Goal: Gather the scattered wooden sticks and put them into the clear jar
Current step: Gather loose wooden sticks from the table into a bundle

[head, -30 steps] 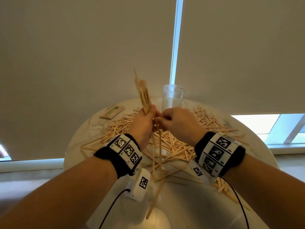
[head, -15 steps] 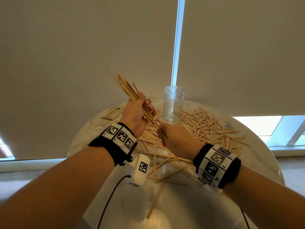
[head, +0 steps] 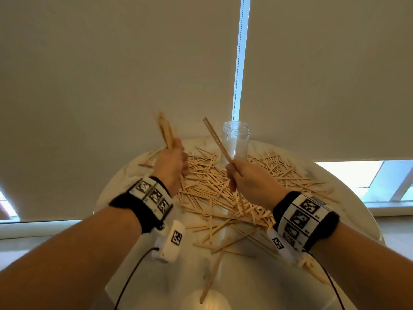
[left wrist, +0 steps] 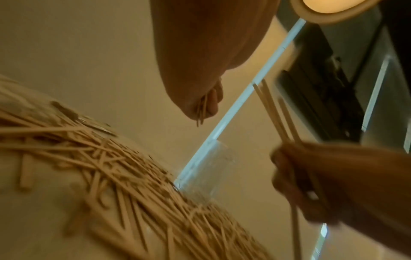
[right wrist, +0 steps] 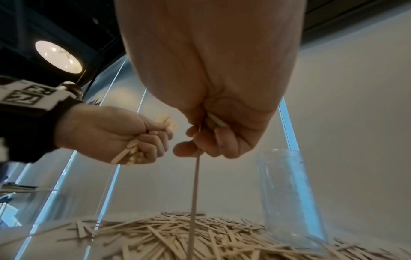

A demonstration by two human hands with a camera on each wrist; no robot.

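Observation:
Many thin wooden sticks [head: 214,189] lie scattered across a round white table [head: 257,280]. The clear jar [head: 236,139] stands upright and empty at the table's far side. My left hand [head: 173,164] grips a bundle of sticks [head: 165,130] that points up, left of the jar. The right hand [head: 243,177] holds a few sticks [head: 218,139] that slant up toward the jar's left side. In the right wrist view the right hand [right wrist: 209,140] has its fingers curled round a stick [right wrist: 194,190], with the left hand [right wrist: 124,137] and the jar [right wrist: 286,195] beside it.
A small packet [head: 152,157] lies at the table's far left edge. Behind the table hang beige roller blinds [head: 111,63] with a bright gap. Loose sticks [head: 210,278] reach toward the near edge. Cables run from both wristbands.
The hands have come apart. My right hand has lifted a few sticks from the pile and raised them. The left hand's bundle has swung more upright.

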